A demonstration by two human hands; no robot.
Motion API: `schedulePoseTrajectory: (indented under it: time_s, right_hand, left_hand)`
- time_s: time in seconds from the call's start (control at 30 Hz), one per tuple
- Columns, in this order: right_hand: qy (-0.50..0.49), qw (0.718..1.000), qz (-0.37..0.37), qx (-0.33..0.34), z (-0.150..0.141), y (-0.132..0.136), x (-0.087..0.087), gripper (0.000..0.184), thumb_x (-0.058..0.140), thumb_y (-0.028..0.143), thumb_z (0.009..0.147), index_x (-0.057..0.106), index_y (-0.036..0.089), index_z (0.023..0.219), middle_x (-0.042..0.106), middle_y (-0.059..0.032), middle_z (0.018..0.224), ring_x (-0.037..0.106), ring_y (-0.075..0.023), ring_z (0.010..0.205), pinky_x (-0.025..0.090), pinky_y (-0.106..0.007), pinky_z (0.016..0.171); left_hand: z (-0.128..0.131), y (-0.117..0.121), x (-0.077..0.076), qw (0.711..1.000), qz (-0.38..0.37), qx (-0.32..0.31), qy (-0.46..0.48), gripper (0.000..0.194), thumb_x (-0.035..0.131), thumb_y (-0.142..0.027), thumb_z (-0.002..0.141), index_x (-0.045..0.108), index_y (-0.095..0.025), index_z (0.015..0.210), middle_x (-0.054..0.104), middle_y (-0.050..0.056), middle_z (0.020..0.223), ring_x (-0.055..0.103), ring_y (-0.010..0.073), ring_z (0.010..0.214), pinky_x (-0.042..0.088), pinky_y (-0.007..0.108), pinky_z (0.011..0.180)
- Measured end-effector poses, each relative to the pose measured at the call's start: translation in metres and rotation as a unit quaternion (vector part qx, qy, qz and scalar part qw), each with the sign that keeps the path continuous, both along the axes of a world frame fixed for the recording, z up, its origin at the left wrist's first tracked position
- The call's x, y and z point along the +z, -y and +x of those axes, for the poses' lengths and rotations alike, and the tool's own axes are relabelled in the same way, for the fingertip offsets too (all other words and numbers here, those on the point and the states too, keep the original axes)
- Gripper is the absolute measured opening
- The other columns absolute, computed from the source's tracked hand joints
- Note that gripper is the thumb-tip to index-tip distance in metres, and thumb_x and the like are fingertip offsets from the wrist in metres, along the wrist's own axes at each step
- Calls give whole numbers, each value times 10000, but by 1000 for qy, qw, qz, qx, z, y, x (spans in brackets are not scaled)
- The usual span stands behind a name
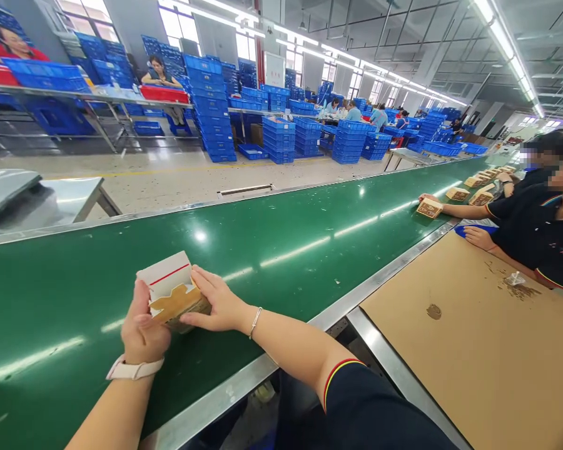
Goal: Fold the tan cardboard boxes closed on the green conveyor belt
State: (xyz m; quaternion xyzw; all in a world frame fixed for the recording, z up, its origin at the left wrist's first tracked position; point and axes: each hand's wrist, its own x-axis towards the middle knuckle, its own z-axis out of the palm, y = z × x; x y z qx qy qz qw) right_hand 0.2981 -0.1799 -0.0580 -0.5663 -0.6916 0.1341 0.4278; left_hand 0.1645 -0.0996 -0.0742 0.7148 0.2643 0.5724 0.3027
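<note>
A small brown and white cardboard box (173, 294) with an open white flap and a red stripe sits on the green conveyor belt (286, 244). My left hand (143, 328) grips its left side, with a white watch on the wrist. My right hand (216, 300) presses on its right side, fingers curled over the top edge, and wears a thin bracelet. Both hands hold the box just above the belt's near half.
A co-worker in a dark shirt (539, 231) sits to the right, a hand on a similar box (429, 208); more boxes (473, 190) lie further along the belt. A brown cardboard sheet (455, 337) covers the table at right. Stacked blue crates (213, 112) stand beyond the aisle.
</note>
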Motion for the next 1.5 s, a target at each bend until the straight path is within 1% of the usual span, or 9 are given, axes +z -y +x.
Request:
schedulePoseTrajectory:
  time_s: [0.2,0.33,0.47,0.6,0.83,0.93,1.13,1.37,1.5]
  right_hand:
    - [-6,1000,-17,-18,16,-1,6,744,709,371,807,365,214,1448,127,-116,1594,98,-229,1479,153,-422,1189]
    - [-38,999,-21,-28,22,-2,9,577,752,337,766,564,215,1298,147,-99,1593,150,-236,1470,184,-409,1181]
    - [-121,992,-22,-22,24,-9,5,236,763,289,747,717,207,963,344,-59,1527,290,-247,1422,220,-413,1172]
    - [-299,954,0,-12,20,-11,2,156,667,294,802,704,163,877,500,-81,1406,518,-206,1250,387,-324,1076]
    - [-454,873,-75,-160,17,-7,20,399,695,159,703,595,181,1088,633,-39,1055,602,-171,1028,473,-329,954]
    - [-465,858,-124,-178,20,-5,32,495,670,72,680,547,184,1146,609,-23,1039,587,-151,1028,463,-297,947]
    - [-479,827,-224,-189,35,-8,44,295,632,24,634,576,175,882,590,26,782,578,-136,706,509,-289,718]
    - [-475,812,-245,-236,39,-11,47,263,601,0,599,564,184,783,514,59,640,522,-125,634,470,-251,628]
    - [-499,804,-223,-234,55,6,56,199,673,134,683,581,177,853,574,23,724,549,-121,644,464,-244,601]
  left_hand:
    - [7,-3,-21,964,256,-44,-55,650,308,-537,955,49,-342,1518,40,38,1614,142,318,1458,187,607,1173]
    - [11,-2,-23,964,256,-16,-71,719,507,-496,883,208,-283,1502,258,136,1567,241,352,1436,264,589,1138]
    - [13,0,-11,973,189,5,-130,379,431,-460,866,652,-209,1047,674,173,1084,515,384,1217,406,562,980]
    - [23,4,6,973,119,29,-194,358,388,-460,829,581,-219,648,648,145,736,593,349,851,456,498,762]
    - [48,27,30,990,-114,26,-83,242,518,-373,696,484,-210,872,574,137,1072,573,293,1024,468,436,870]
    - [57,34,52,955,-293,52,-10,418,610,-215,593,413,-209,962,471,147,1275,500,275,1190,483,367,861]
    - [64,25,83,812,-564,-129,-83,285,617,-112,578,556,-186,846,624,-5,730,561,136,572,393,217,469]
    - [83,29,83,793,-594,-80,-108,198,670,-143,580,574,-208,740,596,-30,586,521,124,469,372,215,413]
    - [77,34,72,827,-551,-97,-59,163,652,-285,646,605,-198,776,653,12,714,566,128,564,404,208,441]
